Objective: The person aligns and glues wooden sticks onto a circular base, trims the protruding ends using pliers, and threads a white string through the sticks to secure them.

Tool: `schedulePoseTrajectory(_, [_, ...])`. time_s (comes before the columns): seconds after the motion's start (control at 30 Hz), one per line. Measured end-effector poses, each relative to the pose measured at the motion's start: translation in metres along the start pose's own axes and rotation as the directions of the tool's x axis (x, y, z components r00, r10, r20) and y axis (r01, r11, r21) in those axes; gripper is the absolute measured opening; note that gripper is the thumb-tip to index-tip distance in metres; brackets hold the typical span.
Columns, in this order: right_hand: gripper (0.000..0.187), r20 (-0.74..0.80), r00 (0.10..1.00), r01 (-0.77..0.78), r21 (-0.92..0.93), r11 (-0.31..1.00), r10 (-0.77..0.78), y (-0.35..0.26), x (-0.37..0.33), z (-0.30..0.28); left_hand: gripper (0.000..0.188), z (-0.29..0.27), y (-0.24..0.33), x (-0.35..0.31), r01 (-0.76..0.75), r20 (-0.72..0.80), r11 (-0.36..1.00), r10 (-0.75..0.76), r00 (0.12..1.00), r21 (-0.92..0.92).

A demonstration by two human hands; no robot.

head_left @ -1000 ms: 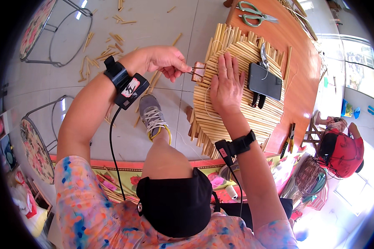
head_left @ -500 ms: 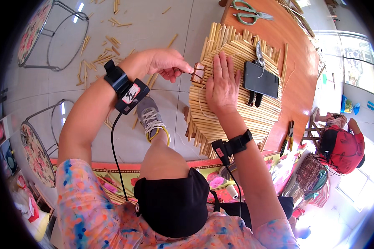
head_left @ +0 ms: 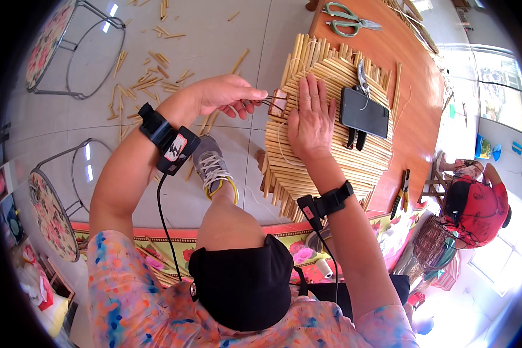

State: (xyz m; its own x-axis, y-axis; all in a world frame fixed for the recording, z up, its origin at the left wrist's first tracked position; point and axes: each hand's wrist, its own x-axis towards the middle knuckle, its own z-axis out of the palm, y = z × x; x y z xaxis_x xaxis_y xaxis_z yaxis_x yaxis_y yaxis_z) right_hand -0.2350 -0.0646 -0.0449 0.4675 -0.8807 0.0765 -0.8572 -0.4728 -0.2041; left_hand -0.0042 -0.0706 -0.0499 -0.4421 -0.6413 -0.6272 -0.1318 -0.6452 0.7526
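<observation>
Ideally, the left hand (head_left: 229, 97), pinching dark cords (head_left: 266, 102), should pull evenly while the right hand (head_left: 313, 127), flat, gripping nothing, braces the stick mat (head_left: 359, 165).

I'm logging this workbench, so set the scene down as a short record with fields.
Left hand: holds thin dark cords running to the block
Block: small, pale and brown, at the mat's left edge
Right hand: flat on the mat, fingers together, thumb apart
Mat: tan sticks laid side by side
On mat: phone, lying over pruners
Table: orange-brown; green-handled scissors at the far end
Floor: scattered stick pieces
</observation>
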Motion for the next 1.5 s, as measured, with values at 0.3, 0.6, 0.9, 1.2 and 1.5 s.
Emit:
schedulePoseTrajectory(0.3, [0.060,-0.013,1.000,0.007,-0.007,1.000,-0.008,0.000,0.001,0.001,0.032,-0.002,-0.012,0.011,-0.123,-0.009,0.992,0.123,0.992,-0.015])
schedulePoseTrajectory(0.6, [0.060,-0.013,1.000,0.008,0.014,1.000,-0.008,0.000,0.000,0.001,0.030,0.005,-0.008,0.006,-0.143,-0.094,0.989,0.139,0.986,-0.037])
schedulePoseTrajectory(0.9, [0.060,-0.001,1.000,-0.001,-0.004,1.000,0.001,-0.002,0.000,0.001,0.032,0.005,-0.010,0.005,-0.085,-0.058,0.996,0.086,0.995,0.018])
schedulePoseTrajectory(1.2, [0.060,0.011,1.000,-0.030,0.060,0.998,0.030,-0.004,0.000,-0.006,0.042,0.006,-0.011,-0.015,-0.107,-0.283,0.992,0.122,0.951,0.070])
schedulePoseTrajectory(1.5, [0.055,-0.172,0.981,0.135,0.304,0.943,-0.085,-0.002,-0.014,-0.038,0.033,0.009,-0.004,-0.055,-0.333,-0.449,0.624,0.760,0.470,0.707])
